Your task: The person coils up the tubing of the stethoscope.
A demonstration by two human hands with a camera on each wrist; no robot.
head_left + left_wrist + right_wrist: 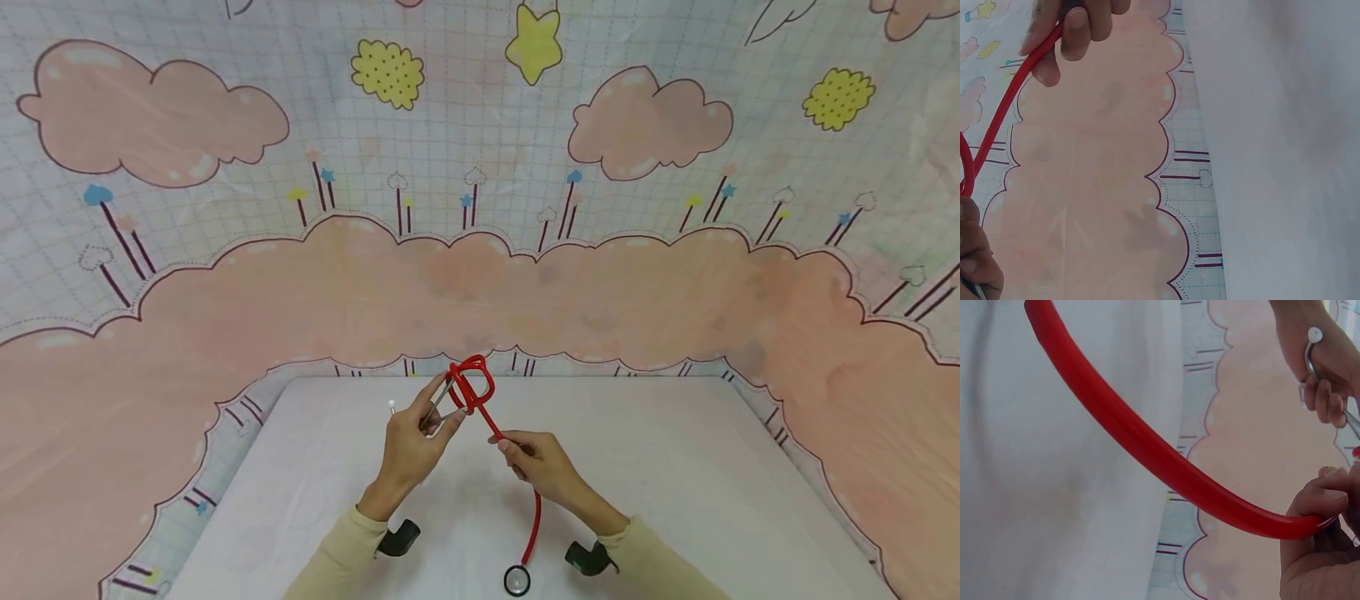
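A stethoscope with red tubing is held up over the table between both hands. My left hand grips its metal ear tubes together with a looped bundle of the tubing at the fingertips. One white ear tip sticks out past that hand in the right wrist view. To the right and slightly lower, my right hand pinches a single run of the tube between thumb and fingers. Below it the tubing hangs in a curve, ending in the round chest piece near the bottom of the head view.
A white table lies under the hands. Behind and around it hangs a patterned cloth with clouds and stars. Dark wrist-worn devices sit at both beige sleeves.
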